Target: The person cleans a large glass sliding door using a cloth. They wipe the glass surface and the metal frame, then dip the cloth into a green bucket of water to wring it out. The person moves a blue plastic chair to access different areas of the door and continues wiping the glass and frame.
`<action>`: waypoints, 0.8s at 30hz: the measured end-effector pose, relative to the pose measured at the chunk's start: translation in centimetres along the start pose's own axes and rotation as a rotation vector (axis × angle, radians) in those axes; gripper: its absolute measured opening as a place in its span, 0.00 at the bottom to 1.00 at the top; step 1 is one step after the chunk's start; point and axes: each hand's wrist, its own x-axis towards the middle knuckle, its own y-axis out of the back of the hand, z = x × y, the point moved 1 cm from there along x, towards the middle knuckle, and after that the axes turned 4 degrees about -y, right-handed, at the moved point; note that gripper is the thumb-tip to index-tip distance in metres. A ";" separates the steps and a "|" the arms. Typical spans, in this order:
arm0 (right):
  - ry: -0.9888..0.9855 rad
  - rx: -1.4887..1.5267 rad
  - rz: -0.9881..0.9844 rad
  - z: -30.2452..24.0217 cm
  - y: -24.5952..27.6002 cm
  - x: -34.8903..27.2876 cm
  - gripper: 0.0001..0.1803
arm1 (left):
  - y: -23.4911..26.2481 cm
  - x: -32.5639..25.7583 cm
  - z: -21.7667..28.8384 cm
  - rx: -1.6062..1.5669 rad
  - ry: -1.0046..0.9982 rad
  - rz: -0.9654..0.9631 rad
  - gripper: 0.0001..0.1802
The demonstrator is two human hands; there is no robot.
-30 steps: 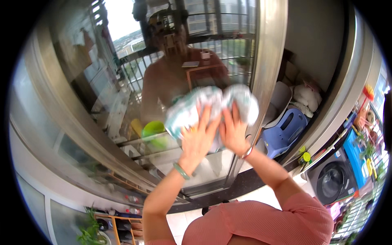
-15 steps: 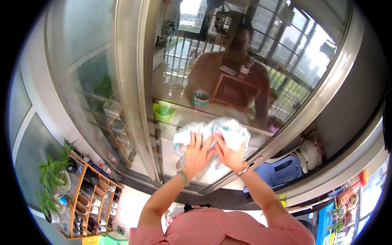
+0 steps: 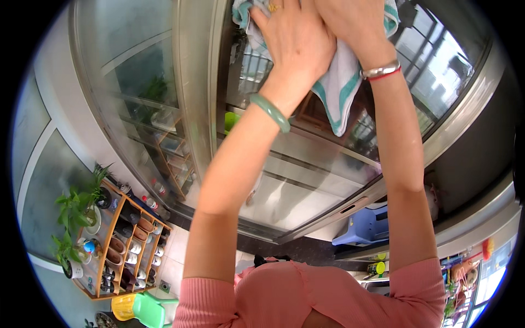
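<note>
At upper centre, your left hand [image 3: 299,44] lies over the white-and-teal cloth [image 3: 340,90] at the glass door [image 3: 298,188]; just right, your right hand [image 3: 355,24] covers it too. Fingertips cropped, can't tell if gripping. Probably mid-wipe; next stroke calls for flat, even pressure.

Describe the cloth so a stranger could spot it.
Find the framed glass door. At the picture's top, the left hand and right hand lie on a cloth, one pointed corner hanging below. Unlike the pink shirt, it's white with teal stripes.
</note>
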 end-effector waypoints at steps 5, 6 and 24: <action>-0.018 0.064 -0.244 -4.3 -0.4 -5.8 0.25 | 0.6 -8.3 -1.6 0.004 0.104 -0.171 0.47; -0.015 0.076 -0.312 -5.7 -0.5 -7.8 0.26 | 1.3 -10.8 -1.9 0.018 0.165 -0.229 0.48; 0.346 0.633 -1.080 -22.2 2.1 -33.3 0.12 | 4.8 -50.4 -4.5 0.001 0.896 -0.701 0.48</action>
